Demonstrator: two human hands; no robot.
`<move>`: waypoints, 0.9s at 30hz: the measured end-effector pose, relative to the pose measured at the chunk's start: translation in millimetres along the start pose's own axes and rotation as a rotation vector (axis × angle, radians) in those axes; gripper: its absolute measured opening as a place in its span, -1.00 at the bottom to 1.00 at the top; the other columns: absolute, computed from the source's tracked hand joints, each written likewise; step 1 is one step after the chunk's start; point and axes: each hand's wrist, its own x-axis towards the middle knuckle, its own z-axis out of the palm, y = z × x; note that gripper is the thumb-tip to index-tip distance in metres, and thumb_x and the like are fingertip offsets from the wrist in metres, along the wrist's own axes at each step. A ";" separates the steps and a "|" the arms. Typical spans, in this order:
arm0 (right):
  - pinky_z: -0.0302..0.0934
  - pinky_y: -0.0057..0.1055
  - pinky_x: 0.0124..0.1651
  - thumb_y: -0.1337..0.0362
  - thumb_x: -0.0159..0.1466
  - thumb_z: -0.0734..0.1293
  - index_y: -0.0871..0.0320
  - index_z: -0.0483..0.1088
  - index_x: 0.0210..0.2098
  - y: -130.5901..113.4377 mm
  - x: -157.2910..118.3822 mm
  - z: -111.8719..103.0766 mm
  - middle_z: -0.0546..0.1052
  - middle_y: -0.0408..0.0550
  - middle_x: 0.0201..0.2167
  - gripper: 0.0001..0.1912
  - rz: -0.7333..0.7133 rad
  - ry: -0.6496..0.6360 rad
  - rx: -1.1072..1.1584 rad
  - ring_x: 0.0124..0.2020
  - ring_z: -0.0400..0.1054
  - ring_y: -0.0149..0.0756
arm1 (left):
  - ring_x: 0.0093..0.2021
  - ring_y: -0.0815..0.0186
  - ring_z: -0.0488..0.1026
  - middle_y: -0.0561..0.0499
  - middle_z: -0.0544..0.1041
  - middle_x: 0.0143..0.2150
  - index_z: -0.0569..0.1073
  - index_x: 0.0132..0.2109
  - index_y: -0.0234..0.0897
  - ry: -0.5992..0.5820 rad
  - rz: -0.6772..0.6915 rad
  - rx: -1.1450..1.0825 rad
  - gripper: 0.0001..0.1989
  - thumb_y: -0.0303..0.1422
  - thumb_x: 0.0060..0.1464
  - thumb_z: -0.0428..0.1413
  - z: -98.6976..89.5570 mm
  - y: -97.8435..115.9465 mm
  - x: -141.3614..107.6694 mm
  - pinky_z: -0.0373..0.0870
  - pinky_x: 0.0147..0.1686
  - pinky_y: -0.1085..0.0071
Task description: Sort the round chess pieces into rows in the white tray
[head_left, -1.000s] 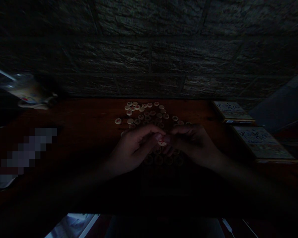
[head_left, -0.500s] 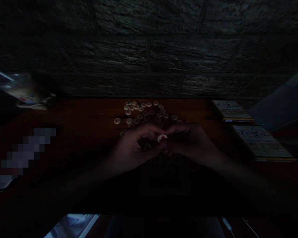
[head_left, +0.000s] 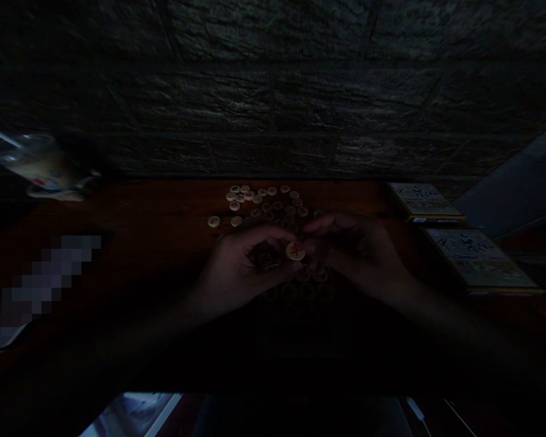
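Note:
A round pale piece with a red character point(head_left: 295, 250) is held up between my hands, its face toward the camera. My left hand point(head_left: 250, 261) has thumb and fingertips closed on its left side. From the right, the thumb of my right hand point(head_left: 352, 249) touches or nearly touches its edge, with the fingers curled; dimness hides the exact contact. Beyond the hands, several similar round pieces point(head_left: 272, 191) lie scattered on the wooden table point(head_left: 164, 203). More dark round pieces point(head_left: 306, 292) lie in rows just below my hands, barely visible.
Two flat boxes point(head_left: 425, 200) point(head_left: 480, 258) lie on the right. A plastic cup with a straw point(head_left: 45, 167) stands at the far left. Behind the table rises a stone block wall point(head_left: 300, 100). A pixelated flat object point(head_left: 40, 291) lies at the left.
The held piece has turned to show its face more fully and shifted slightly left. My right fingers have moved a little apart from my left, uncovering pieces below.

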 end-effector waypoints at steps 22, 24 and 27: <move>0.53 -0.36 -0.21 0.29 0.14 0.52 0.12 0.57 -0.13 9.5 -6.4 3.0 0.69 -0.07 -0.23 -0.72 -0.132 0.023 -0.212 -0.28 0.61 -0.24 | -0.12 0.30 0.61 -0.04 0.64 -0.06 0.55 0.04 -0.24 0.080 0.352 0.370 -0.71 -0.35 0.17 0.29 -4.2 -5.9 -1.4 0.58 -0.14 0.42; 0.53 -0.36 -0.20 0.31 0.12 0.53 0.11 0.59 -0.17 5.4 -5.2 -3.0 0.70 -0.09 -0.24 -0.74 -0.150 0.031 -0.250 -0.28 0.61 -0.23 | -0.13 0.29 0.61 -0.05 0.64 -0.08 0.53 0.06 -0.26 0.084 0.314 0.355 -0.68 -0.35 0.17 0.28 -5.6 -5.4 0.0 0.56 -0.14 0.41; 0.53 -0.39 -0.25 0.31 0.12 0.53 0.11 0.61 -0.23 -8.8 -3.3 -10.0 0.70 -0.10 -0.31 -0.80 -0.190 0.091 -0.298 -0.34 0.61 -0.25 | -0.15 0.30 0.60 -0.08 0.64 -0.10 0.54 0.01 -0.31 0.080 0.284 0.330 -0.77 -0.39 0.22 0.21 -7.5 -4.4 2.6 0.53 -0.16 0.42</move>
